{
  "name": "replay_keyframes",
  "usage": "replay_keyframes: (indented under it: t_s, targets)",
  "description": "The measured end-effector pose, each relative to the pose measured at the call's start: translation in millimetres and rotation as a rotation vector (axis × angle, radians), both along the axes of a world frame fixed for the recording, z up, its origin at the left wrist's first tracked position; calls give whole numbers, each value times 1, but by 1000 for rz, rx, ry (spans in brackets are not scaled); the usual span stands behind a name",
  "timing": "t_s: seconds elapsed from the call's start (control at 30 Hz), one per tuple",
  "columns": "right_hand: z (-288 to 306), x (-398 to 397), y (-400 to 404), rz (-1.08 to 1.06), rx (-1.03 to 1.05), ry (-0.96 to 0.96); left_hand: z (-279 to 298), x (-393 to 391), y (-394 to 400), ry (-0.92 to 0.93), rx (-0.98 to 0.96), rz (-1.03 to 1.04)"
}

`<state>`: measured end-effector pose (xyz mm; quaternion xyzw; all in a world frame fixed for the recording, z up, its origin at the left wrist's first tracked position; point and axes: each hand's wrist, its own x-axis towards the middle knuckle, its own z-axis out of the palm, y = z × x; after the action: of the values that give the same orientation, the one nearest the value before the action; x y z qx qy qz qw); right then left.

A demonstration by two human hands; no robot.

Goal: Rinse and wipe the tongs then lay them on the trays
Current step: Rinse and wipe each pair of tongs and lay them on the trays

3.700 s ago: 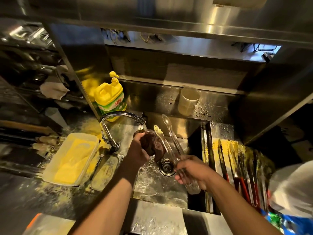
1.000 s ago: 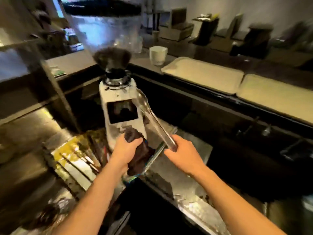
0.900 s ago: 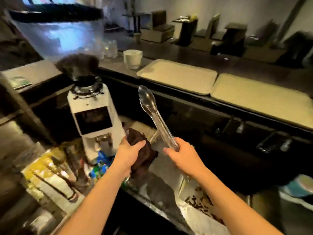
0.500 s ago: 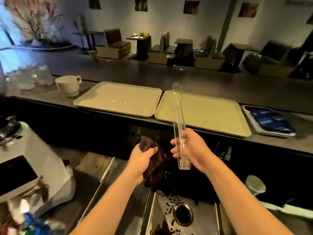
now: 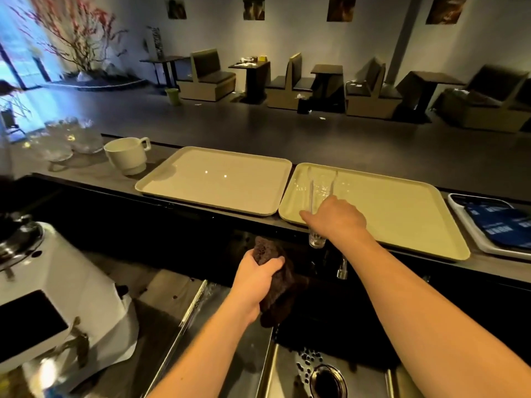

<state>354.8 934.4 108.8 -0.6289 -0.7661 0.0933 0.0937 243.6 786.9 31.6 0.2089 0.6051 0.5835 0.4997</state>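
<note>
Clear plastic tongs (image 5: 311, 188) lie low over the left end of the right cream tray (image 5: 402, 208), arms spread and pointing away from me, hinge end sticking out past the tray's near rim. My right hand (image 5: 336, 218) rests on top of them, fingers curled around the handles. An identical left cream tray (image 5: 212, 182) sits beside it, bare. My left hand (image 5: 257, 275) is lower, over the dark under-counter area, clenched on a dark brown cloth (image 5: 277, 285).
A white mug (image 5: 128, 155) and glassware (image 5: 66, 139) stand left of the trays. A white tray with a blue packet (image 5: 494, 222) is at right. A white coffee grinder (image 5: 48, 305) sits at lower left. A steel sink with a drain (image 5: 327, 380) lies below.
I turned from the sink to the counter. My right hand carried the tongs from upright in front of me down onto the right tray. The cloth stayed in my left hand.
</note>
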Motion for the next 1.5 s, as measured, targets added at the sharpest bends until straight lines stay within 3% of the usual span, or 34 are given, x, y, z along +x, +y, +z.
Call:
replay_keyframes:
  t_s: [0.13,0.23,0.33,0.47,0.6,0.93,1.17,1.3,1.5]
  targets:
    - [4,0,-22,-31,241,-222,1,-11,-19,-10,34,10]
    - [-4,-13,-60,175,303,-88,-5,-27,-47,-6,42,49]
    - [-17,-39,-103,374,71,122,-15,-40,-81,-96,20,123]
    - [-52,-94,-187,561,-197,237,-43,-76,-162,-144,-77,297]
    - [-83,-147,-275,690,-310,312,-61,-121,-257,-208,-20,385]
    - [-130,-286,-460,884,-469,256,-80,-229,-476,-286,20,775]
    - [-169,-339,-491,892,-420,94,-105,-274,-530,-304,17,953]
    - [-192,-359,-481,860,-351,-85,-123,-283,-527,-292,-33,979]
    - [-223,-381,-452,944,-336,-95,-140,-304,-494,-299,-178,1053]
